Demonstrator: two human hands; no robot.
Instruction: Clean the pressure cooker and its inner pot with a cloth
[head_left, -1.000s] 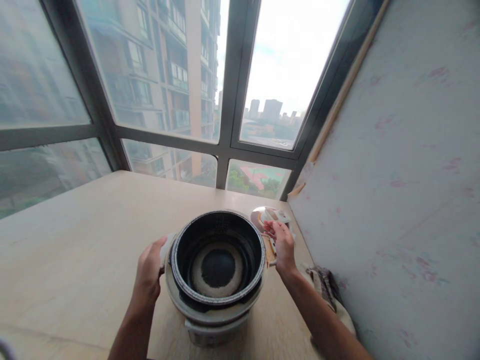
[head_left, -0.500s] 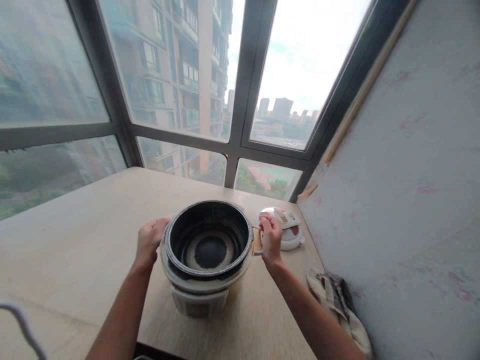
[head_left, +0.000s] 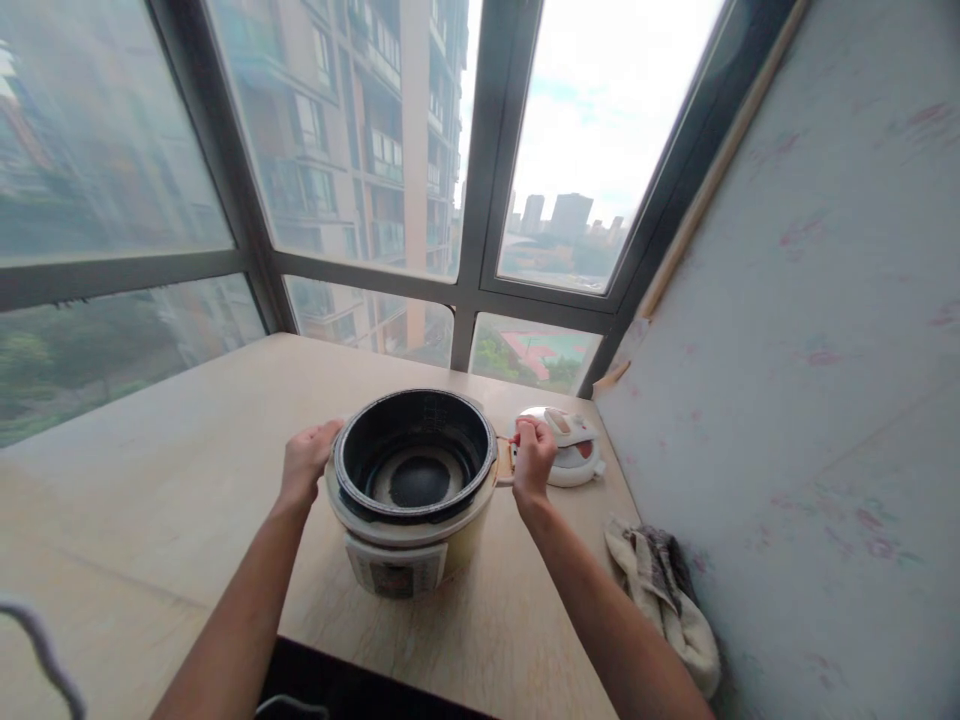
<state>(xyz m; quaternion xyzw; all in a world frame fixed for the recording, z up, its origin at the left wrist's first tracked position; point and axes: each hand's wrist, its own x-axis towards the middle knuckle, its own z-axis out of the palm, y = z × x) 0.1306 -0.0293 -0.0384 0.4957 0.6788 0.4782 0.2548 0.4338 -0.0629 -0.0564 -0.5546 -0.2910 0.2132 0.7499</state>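
An electric pressure cooker (head_left: 409,535) without its lid stands between my hands, its control panel facing me. Inside it sits a dark inner pot (head_left: 420,450) with a pale ring on its bottom and nothing else visible in it. My left hand (head_left: 309,460) is closed at the cooker's left side; the handle there is mostly hidden by the fingers. My right hand (head_left: 534,455) grips the handle (head_left: 506,462) on the right side. Just behind my right hand lies the white lid (head_left: 577,465) on the counter.
The pale counter (head_left: 187,450) runs up to framed windows (head_left: 375,130). A patterned wall (head_left: 787,380) bounds the right side, with a crumpled cloth (head_left: 664,600) at its foot. At the near edge are a black surface (head_left: 360,685) and a grey cable (head_left: 41,645).
The cooker and both hands sit slightly higher in the view, and more of the black surface shows at the bottom. Both hands keep their hold.
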